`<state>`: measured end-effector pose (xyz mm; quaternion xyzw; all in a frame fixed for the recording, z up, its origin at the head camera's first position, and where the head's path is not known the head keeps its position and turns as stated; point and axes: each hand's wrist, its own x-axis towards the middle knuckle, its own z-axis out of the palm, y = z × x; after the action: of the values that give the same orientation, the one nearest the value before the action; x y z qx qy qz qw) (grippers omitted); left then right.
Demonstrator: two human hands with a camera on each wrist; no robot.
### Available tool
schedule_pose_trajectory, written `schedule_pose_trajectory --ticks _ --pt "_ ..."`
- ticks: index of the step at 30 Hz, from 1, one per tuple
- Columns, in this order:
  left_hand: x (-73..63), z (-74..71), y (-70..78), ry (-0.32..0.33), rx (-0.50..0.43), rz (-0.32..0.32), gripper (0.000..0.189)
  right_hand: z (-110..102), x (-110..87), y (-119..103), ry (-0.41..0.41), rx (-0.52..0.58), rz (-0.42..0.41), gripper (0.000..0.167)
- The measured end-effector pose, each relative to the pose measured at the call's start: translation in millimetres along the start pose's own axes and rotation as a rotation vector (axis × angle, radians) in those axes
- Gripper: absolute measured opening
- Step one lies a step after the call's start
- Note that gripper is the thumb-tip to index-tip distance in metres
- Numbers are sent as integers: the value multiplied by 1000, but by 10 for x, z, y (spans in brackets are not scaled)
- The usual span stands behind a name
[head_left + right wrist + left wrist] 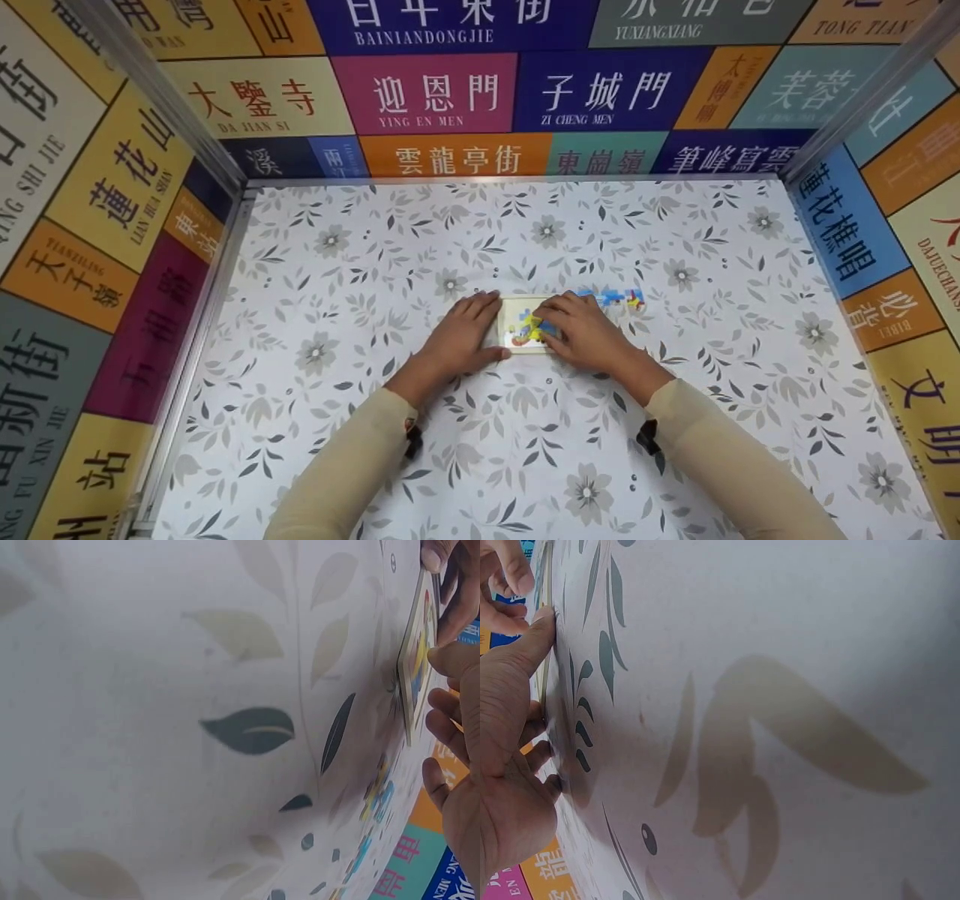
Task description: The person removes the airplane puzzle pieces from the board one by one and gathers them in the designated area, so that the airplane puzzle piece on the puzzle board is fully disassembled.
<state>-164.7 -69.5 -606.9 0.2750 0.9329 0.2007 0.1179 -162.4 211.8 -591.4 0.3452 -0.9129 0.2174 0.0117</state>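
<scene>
Head view: Tan sleeves (pixel 341 461) frame a small jigsaw tray (pixel 511 307) lying on a flower-patterned bench (pixel 465 450), between a person's two bare hands. The left grip (pixel 466 330) is relaxed, fingers fairly straight along the tray's left side and thumb at its near corner; it seems to steady rather than clasp. The right grip (pixel 581 331) arches over the tray's right half, fingers bent above the colored pieces (pixel 532 330) inside; whether it pinches one cannot be told. Loose pieces (pixel 636 300) lie just past that grip, partly hidden by it. The step in hand appears to be fitting pieces, with part of the tray unfilled.

Left wrist view: The left thumb reaches the tray's edge, the right grip's fingertips close by.

Right wrist view: The tray shows nearly edge-on, fingers of both hands about it, the loose pieces apart on the bench. The next move likely calls for lining a piece up with its neighbors and pressing it flat while the tray is braced.
</scene>
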Motion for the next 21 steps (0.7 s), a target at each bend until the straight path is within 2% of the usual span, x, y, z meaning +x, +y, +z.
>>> schedule_pose_trajectory --ticks 11,21 --pt "-17 17 -13 10 -7 10 92 40 107 -76 -59 16 70 41" --pt "-16 12 -13 8 -3 5 92 45 143 -101 -103 31 85 45"
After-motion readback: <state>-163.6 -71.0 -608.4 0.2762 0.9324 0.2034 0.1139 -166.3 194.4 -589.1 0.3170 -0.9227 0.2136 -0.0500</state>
